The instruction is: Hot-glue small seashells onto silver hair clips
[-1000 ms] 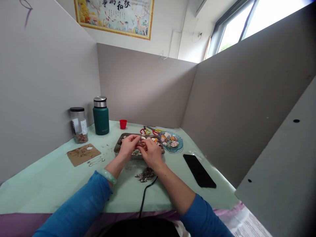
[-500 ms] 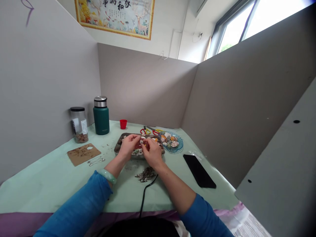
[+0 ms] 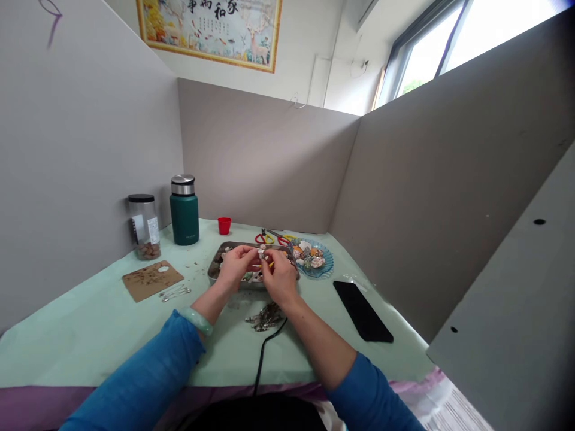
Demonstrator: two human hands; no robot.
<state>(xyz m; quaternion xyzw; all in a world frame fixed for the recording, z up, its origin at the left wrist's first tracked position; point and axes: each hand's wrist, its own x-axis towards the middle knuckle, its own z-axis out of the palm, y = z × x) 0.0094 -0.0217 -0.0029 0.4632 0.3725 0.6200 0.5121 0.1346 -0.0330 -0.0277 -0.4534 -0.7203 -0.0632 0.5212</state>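
Note:
Over a metal tray of small white, green and orange pieces, both my hands meet at the fingertips. My left hand is closed in a pinch on one side of a small whitish, dark-speckled piece, which looks like a shell. From the other side my right hand pinches the same piece. Its underside is hidden by the fingers. Just below my right hand, a heap of small metal fittings lies on the green cloth. A blue glass plate holding similar colourful pieces stands right of the tray.
Left are a brown card, large safety pins, a clear jar and a green flask. A red cup and pliers sit behind. A black phone-like slab lies right; a black cable runs in front.
The speckled piece has turned and risen slightly between my fingertips, so more of it shows. My right fingers have shifted a little; the forearms and the table items stay put.

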